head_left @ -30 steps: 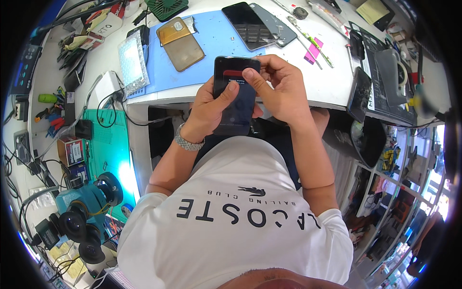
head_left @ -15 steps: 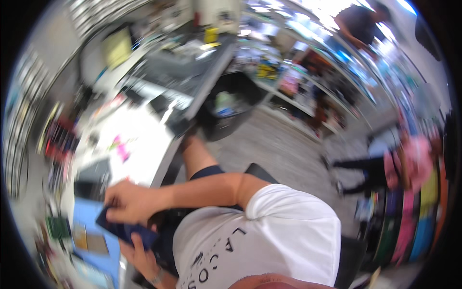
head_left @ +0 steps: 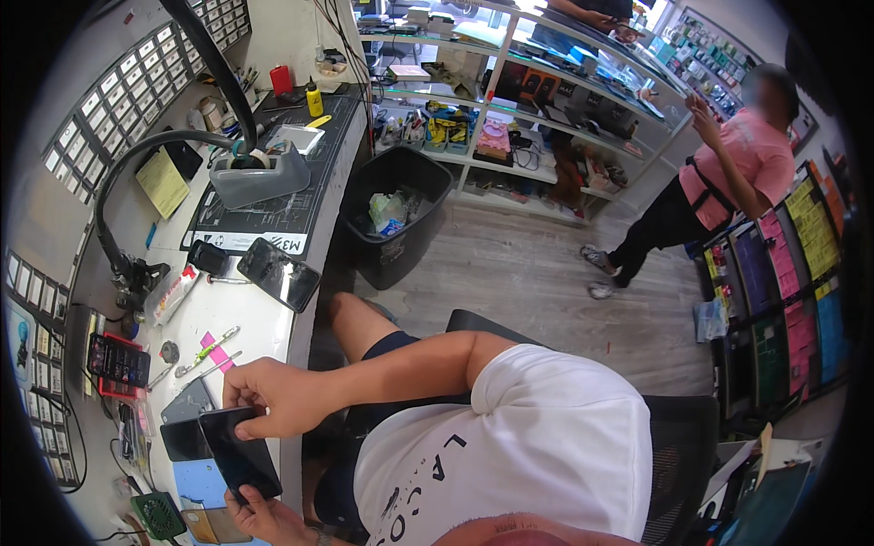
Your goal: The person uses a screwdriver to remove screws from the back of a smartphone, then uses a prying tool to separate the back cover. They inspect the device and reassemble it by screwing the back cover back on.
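A dark smartphone [head_left: 238, 453] with a black glossy face is held between my two hands over the bench edge. My right hand [head_left: 280, 398] grips its upper end, thumb lying on the face and fingers curled behind. At the lower end, my left hand [head_left: 264, 519] pinches the edge. Partly covered by the phone, a dark flat panel [head_left: 185, 440] lies on the bench beside a grey flat phone part [head_left: 188, 400]. Under and below them is a light blue mat [head_left: 198, 480]. Near my right hand lie a pink strip [head_left: 217, 352] and slim tweezer-like tools [head_left: 208, 349].
Another phone with a marked screen [head_left: 279, 275] rests at the bench edge. Behind it stand a grey tape dispenser [head_left: 259, 180] and a black work mat [head_left: 319, 168]. A black bin [head_left: 391, 218] is on the floor. A person in pink [head_left: 742, 164] stands near shelves [head_left: 510, 55].
The view has swung and sharpened. The phone's face now lies flatter to view, with both hands still on it. The person in pink has moved and has a hand raised.
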Available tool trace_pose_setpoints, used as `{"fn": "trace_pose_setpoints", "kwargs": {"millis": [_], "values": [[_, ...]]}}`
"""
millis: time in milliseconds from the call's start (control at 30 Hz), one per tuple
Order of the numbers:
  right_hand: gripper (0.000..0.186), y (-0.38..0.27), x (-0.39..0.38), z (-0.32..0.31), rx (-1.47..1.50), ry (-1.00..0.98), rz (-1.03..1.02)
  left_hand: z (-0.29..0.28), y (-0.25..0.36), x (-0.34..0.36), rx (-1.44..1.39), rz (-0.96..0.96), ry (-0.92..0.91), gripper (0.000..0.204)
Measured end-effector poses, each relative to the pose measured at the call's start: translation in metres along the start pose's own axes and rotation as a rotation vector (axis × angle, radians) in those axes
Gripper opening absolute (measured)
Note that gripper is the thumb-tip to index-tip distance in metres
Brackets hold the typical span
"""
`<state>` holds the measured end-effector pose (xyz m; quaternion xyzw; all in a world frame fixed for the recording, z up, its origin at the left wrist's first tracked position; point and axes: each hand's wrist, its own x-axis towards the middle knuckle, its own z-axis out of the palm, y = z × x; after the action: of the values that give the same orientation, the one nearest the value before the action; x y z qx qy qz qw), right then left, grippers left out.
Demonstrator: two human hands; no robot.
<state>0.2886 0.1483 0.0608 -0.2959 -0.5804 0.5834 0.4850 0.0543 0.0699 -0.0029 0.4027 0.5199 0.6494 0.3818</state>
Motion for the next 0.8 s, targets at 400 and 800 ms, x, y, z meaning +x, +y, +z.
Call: {"fn": "trace_pose_setpoints", "kwargs": {"millis": [400, 800], "values": [[0.024, 0.007, -0.007, -0.012, -0.245, 0.026, 0.018, 0.008, -0.007, -0.006, 0.027, -0.053, -0.067, 0.033], [0.023, 0.015, -0.014, -0.002, -0.195, -0.029, -0.038, 0.003, -0.019, -0.001, 0.032, 0.076, 0.047, 0.036]]}}
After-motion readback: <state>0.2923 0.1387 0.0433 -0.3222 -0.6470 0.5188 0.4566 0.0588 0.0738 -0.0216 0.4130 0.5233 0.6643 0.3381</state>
